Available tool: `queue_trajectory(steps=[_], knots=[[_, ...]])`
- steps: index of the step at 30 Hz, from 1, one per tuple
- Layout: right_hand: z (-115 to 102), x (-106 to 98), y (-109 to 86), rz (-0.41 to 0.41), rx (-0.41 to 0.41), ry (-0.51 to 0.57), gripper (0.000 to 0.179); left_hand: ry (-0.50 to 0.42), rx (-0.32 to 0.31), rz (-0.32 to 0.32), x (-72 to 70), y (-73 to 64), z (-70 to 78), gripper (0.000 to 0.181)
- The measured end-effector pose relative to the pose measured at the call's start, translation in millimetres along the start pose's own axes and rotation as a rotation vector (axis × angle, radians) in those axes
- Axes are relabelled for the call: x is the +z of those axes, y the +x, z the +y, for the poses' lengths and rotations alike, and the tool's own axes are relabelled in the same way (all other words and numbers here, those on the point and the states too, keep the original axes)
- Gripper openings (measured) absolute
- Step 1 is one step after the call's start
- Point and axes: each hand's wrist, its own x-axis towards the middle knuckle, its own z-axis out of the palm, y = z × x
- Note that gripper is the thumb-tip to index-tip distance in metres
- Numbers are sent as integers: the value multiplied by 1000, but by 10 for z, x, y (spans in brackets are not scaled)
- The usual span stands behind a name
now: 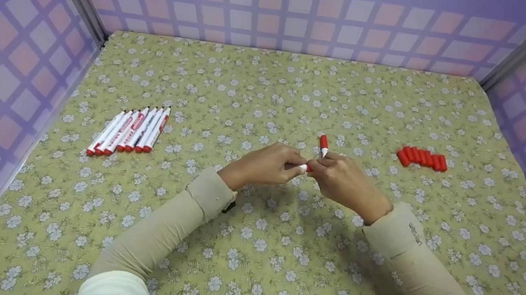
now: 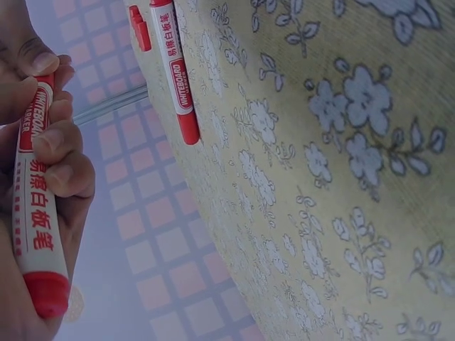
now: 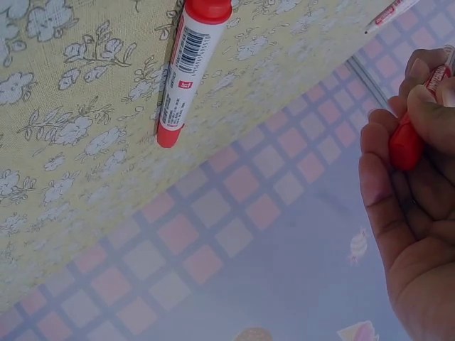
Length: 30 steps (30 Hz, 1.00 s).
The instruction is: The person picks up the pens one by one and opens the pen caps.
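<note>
A white whiteboard marker [image 2: 37, 192] with red lettering and a red end is held in my left hand [image 1: 268, 165], fingers curled round its barrel. At its other end, my right hand [image 1: 345, 180] pinches the red cap [image 3: 407, 145] between thumb and fingers. Both hands meet close together above the flowered cloth. Just beyond the right hand lies another whiteboard marker [image 1: 324, 143] with a red cap, its near part hidden by the hand in the head view.
At the left, several uncapped markers [image 1: 130, 128] lie side by side, dark tips pointing away. Several loose red caps [image 1: 422, 157] form a row at the right. A flowered cloth [image 1: 242, 253] covers the table, with checkered panels [image 1: 267, 11] around it.
</note>
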Motion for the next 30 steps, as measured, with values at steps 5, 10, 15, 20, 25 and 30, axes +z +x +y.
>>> queue_trajectory(steps=[5,10,15,20,25,30], knots=[[10,-4,9,-10,7,11,5,-39,-13,-4,-7,-12,-2,30],[22,-38,2,-46,28,13,7,-87,-40,4,-21,-30,-33,31],[41,-54,-3,-59,43,19,7,-104,-77,16,-33,-55,-75,31],[57,-59,-20,-58,50,16,8,-108,-111,17,-53,-84,-118,32],[62,-65,-41,-68,82,37,5,-133,-145,19,-93,-131,-171,34],[63,-70,-36,-73,96,46,7,-158,-156,52,-137,-179,-259,34]])
